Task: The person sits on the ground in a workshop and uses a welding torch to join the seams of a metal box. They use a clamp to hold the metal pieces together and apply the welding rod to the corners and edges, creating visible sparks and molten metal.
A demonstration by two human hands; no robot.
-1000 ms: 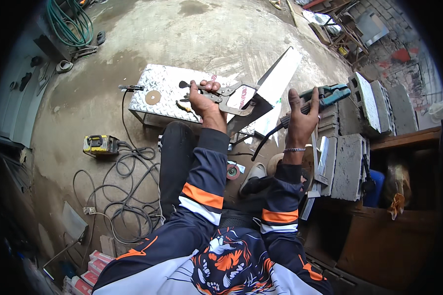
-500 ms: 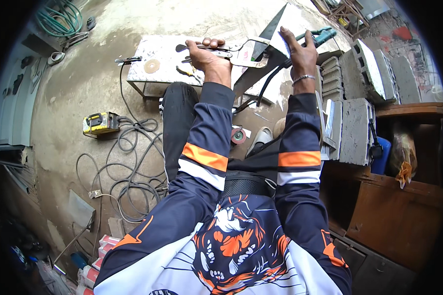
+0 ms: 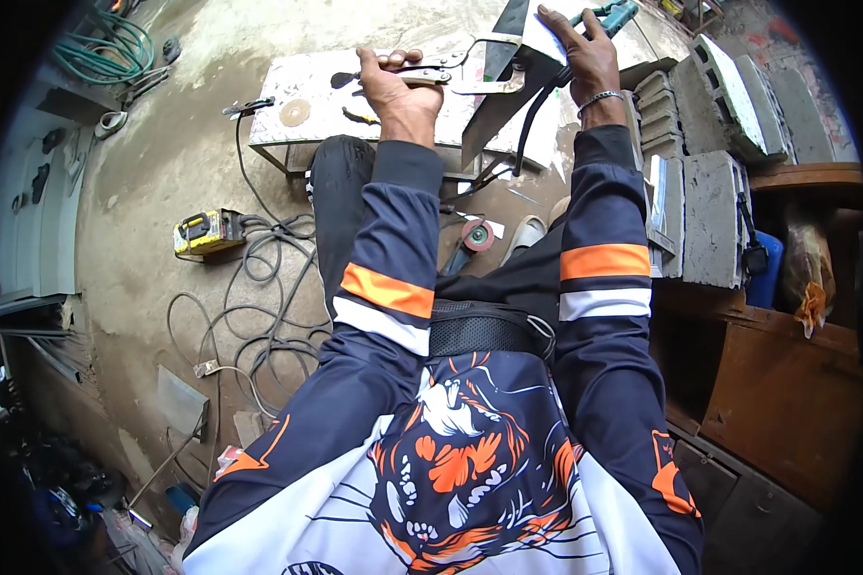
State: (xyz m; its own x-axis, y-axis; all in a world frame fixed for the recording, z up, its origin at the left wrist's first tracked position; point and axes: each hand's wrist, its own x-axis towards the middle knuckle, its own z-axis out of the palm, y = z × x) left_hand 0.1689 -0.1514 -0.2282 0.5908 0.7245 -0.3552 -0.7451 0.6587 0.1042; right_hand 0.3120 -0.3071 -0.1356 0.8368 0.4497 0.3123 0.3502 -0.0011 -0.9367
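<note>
My left hand [image 3: 401, 96] is closed around the handles of C-shaped locking pliers [image 3: 455, 79]. The pliers' wide jaws reach the edge of a bent sheet-metal piece [image 3: 497, 117], which has a pointed, wedge-like form and is tilted over the table. My right hand [image 3: 590, 65] grips the far right side of this piece, fingers over its pale upper face. At the same hand is a teal electrode holder [image 3: 616, 17], partly hidden behind the fingers; its black cable [image 3: 524, 144] hangs down past the metal. Whether the right hand also grips the holder is unclear.
A low white table [image 3: 307, 81] carries a cutting disc [image 3: 295, 114], yellow-black pliers [image 3: 360, 115] and a clamp [image 3: 249, 107]. An angle grinder [image 3: 472, 240] lies below. A yellow machine [image 3: 206, 233] and coiled cables [image 3: 268, 278] are left; concrete blocks [image 3: 714, 220] and a wooden cabinet [image 3: 767, 412] right.
Both hands, with the locking pliers and metal piece, appear higher in the view. My right hand has shifted slightly right, and the grinder shows more fully. Both grips stay the same.
</note>
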